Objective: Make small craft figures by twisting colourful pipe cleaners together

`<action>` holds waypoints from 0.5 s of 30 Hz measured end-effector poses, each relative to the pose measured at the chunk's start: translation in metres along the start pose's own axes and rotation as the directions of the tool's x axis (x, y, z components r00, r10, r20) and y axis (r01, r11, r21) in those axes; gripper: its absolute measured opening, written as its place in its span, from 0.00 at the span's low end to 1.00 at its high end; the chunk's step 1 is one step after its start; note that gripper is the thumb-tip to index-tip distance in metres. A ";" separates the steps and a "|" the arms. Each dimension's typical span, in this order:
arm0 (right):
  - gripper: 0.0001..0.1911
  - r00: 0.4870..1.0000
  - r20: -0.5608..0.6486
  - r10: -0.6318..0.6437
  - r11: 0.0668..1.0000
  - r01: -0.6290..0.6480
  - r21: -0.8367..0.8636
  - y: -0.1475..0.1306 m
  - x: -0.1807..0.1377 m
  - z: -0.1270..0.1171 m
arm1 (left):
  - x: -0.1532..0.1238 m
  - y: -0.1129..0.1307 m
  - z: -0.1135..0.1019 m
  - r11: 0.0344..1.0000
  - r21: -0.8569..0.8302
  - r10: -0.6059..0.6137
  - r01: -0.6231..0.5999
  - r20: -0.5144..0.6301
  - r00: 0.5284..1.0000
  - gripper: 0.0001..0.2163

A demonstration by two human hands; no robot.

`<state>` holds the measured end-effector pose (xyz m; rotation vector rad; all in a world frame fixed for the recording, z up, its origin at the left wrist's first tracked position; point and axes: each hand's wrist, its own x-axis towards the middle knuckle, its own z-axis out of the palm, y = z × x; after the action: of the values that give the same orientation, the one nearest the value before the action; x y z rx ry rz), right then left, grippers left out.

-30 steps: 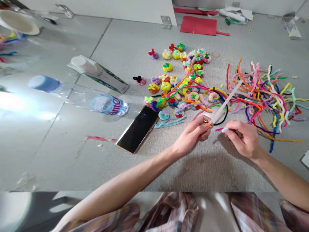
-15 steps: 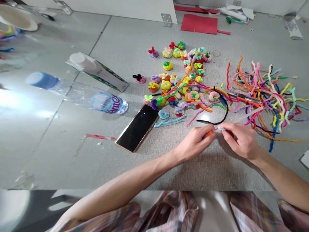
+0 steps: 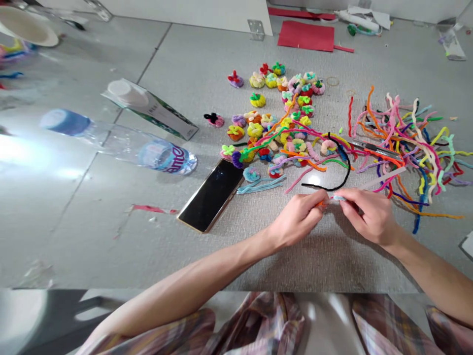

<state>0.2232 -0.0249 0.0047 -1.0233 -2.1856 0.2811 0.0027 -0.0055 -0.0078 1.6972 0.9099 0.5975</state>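
Note:
My left hand (image 3: 295, 219) is closed in a pinch on an orange pipe cleaner piece (image 3: 322, 202), most of it hidden by the fingers. Close beside it, my right hand (image 3: 369, 214) pinches a small light blue piece (image 3: 338, 197), whose kind is not clear. A bit of pink shows between the fingertips of both hands. Just beyond them a black pipe cleaner (image 3: 348, 170) lies curved on the table. Past that, several small coloured pipe cleaner rings with knotted tops (image 3: 254, 130) are clustered. A translucent whitish stick (image 3: 388, 176) lies behind my right hand.
Loose pipe cleaners (image 3: 424, 143) are heaped at the right, with a utility knife (image 3: 377, 149) on their near side. To the left are a phone (image 3: 212, 197), a water bottle (image 3: 121, 145) and a carton (image 3: 155, 111). Red sheet material (image 3: 306, 36) lies at the back.
My left fingers have shifted slightly over the orange piece, and less of it shows. The right hand keeps nearly the same place and pinch.

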 end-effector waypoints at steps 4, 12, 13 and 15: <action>0.11 1.000 0.007 -0.001 1.000 0.001 -0.001 -0.002 0.000 0.001 | -0.002 0.000 0.000 1.000 -0.019 -0.011 0.010 -0.009 1.000 0.08; 0.14 0.999 -0.049 0.018 1.000 -0.019 -0.019 0.000 -0.001 0.002 | 0.000 0.001 -0.003 0.993 -0.107 -0.045 0.046 0.010 0.999 0.08; 0.15 0.997 -0.068 0.038 0.999 -0.038 -0.004 0.000 -0.001 0.003 | 0.001 0.000 -0.003 0.990 -0.126 -0.054 0.056 0.012 0.998 0.07; 0.17 0.992 -0.099 0.075 0.997 -0.072 0.037 0.001 -0.003 0.004 | 0.001 -0.001 -0.004 0.983 -0.166 -0.076 0.075 0.003 0.997 0.07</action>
<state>0.2227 -0.0261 0.0002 -1.0778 -2.0498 0.2930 -0.0004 -0.0021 -0.0077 1.5063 0.8977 0.6081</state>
